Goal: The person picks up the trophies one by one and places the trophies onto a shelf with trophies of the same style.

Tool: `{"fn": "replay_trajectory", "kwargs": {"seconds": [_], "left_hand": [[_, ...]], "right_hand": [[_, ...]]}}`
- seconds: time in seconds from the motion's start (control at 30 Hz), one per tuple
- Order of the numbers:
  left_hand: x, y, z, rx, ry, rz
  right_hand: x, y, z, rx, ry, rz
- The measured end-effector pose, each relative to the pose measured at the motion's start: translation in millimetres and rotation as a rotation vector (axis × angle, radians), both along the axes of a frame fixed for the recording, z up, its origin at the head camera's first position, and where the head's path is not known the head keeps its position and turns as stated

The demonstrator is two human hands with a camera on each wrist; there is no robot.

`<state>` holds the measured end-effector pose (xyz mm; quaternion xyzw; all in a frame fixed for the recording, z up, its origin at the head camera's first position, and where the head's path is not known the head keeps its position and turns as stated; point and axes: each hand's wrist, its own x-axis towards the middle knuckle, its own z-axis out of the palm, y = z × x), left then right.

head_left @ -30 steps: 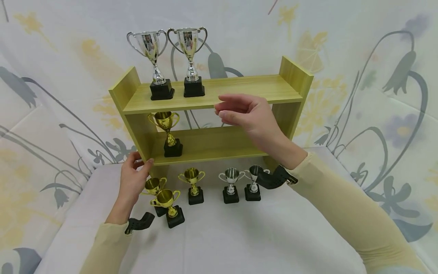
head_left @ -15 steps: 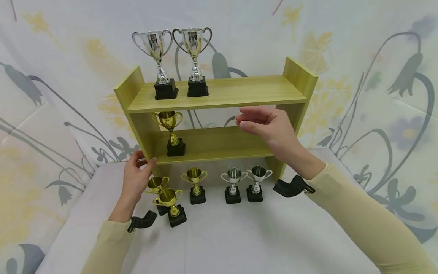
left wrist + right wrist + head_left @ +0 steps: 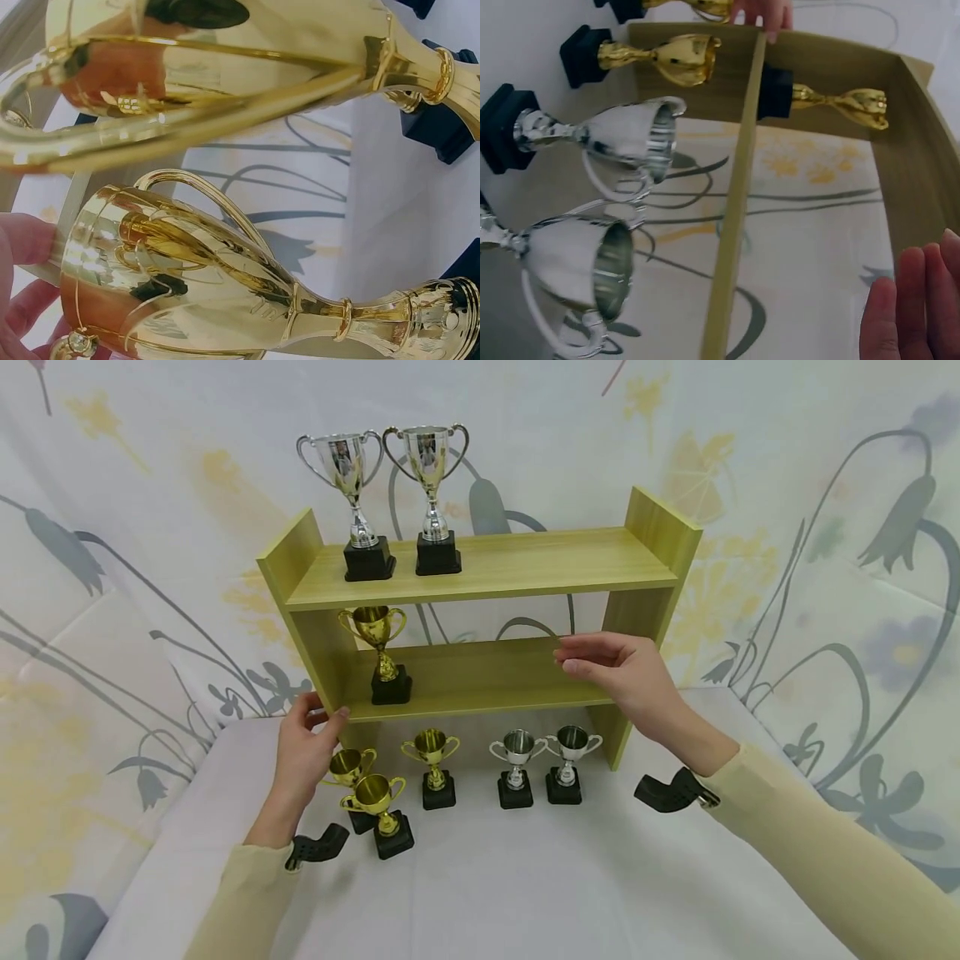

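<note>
While left hand (image 3: 300, 756) grips shelf's left edge (image 3: 307, 660) | right hand (image 3: 626, 681) hovers relaxed | wide room leftward to upper gold trophy (image 3: 386, 666)

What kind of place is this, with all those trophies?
Probably a staged tabletop display: a wooden shelf bearing two silver trophies and a gold trophy, a white surface beneath, and a flower-printed backdrop behind.

On the pale wooden two-tier shelf (image 3: 666, 531), two tall silver two-handled cups (image 3: 349, 481) stand left on the upper board (image 3: 540, 556), and a small gold two-handled cup (image 3: 377, 634) left on the lower board (image 3: 487, 677). Below, on the white cloth (image 3: 517, 893), three small gold two-handled cups (image 3: 373, 797) stand left, two small silver two-handled cups (image 3: 518, 749) right.
</note>
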<state>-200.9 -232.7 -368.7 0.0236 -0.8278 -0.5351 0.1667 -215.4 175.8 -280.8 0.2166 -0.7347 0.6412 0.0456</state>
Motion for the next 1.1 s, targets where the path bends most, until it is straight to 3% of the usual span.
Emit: {"fn": "replay_trajectory", "kwargs": {"seconds": [0.73,1.1], "left_hand": [[-1.0,-0.8,-2.8,0.023,0.022,-0.017],[-0.6,-0.2,-2.7,0.014,0.028,-0.009]], "right_hand": [[7.3,32,-51.9,0.145,-0.067,-0.111],[8.5,42,-73.7,0.144,-0.077,-0.114]]}}
